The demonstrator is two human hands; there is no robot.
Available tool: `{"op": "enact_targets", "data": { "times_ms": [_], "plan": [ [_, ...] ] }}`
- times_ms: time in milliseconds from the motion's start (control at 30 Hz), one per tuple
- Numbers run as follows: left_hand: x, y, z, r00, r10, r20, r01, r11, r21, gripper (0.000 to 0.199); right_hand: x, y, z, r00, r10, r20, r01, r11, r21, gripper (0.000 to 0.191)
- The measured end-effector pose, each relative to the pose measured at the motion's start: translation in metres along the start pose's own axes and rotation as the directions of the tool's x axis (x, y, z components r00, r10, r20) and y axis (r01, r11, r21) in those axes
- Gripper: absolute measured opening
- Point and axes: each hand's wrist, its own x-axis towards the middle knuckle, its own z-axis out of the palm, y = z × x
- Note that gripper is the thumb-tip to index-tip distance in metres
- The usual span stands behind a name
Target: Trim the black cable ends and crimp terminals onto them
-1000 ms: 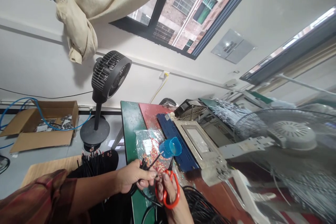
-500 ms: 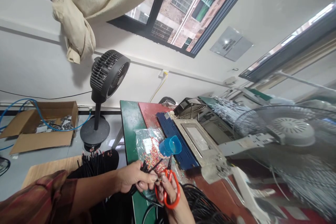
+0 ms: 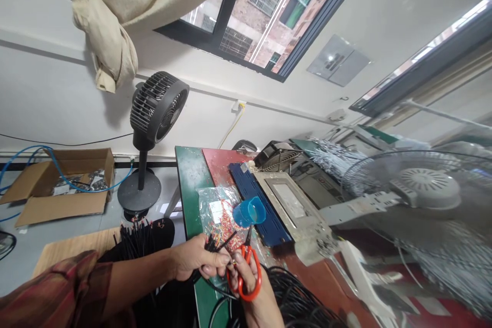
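Observation:
My left hand is closed around several black cables, whose ends stick out above the thumb. Red-handled scissors hang on my right hand, their dark blades pointing up and away. The tips of both hands meet over the table edge, at a small cable end that the fingers mostly hide. Just beyond them lies a clear plastic bag with many tiny coloured bits on it. A blue cup stands tilted-looking beside the bag. A coil of black cable is under and right of my right hand.
A blue and beige machine takes up the table's middle. On the right is a large wire-cage fan. A dark pedestal fan and an open cardboard box stand on the floor at left. More black cables lie by my lap.
The view has shifted very slightly. Both hands stay together at the cable end, and the scissors have barely moved.

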Motion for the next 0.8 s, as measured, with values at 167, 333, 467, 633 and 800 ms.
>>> {"op": "enact_targets", "data": {
  "times_ms": [167, 333, 467, 633, 800],
  "plan": [
    [-0.0005, 0.0021, 0.0041, 0.994, 0.038, -0.099, -0.042, 0.998, -0.043, 0.033, 0.0, -0.001, 0.001, 0.999, -0.035, -0.036, 0.036, 0.999, 0.039, 0.036],
    [0.0023, 0.0001, 0.0037, 0.988, 0.051, -0.147, -0.06, 0.997, -0.055, 0.035, 0.003, 0.0034, -0.0027, 0.999, -0.048, 0.005, 0.048, 0.999, 0.007, 0.038],
    [0.0052, -0.0027, 0.0013, 0.986, 0.053, -0.16, -0.063, 0.997, -0.054, 0.038, 0.0058, 0.0065, -0.0032, 0.999, -0.038, -0.018, 0.038, 0.999, 0.023, 0.039],
    [0.0041, -0.002, 0.0036, 0.985, 0.061, -0.159, -0.068, 0.997, -0.037, 0.038, 0.0055, 0.0031, 0.0008, 0.999, -0.034, -0.018, 0.034, 0.999, -0.038, 0.041],
    [0.0033, 0.0025, 0.0077, 0.973, 0.029, -0.227, -0.062, 0.989, -0.138, 0.042, 0.0054, 0.0038, -0.0002, 0.962, -0.225, -0.154, 0.187, 0.955, -0.229, 0.038]
  ]
}}
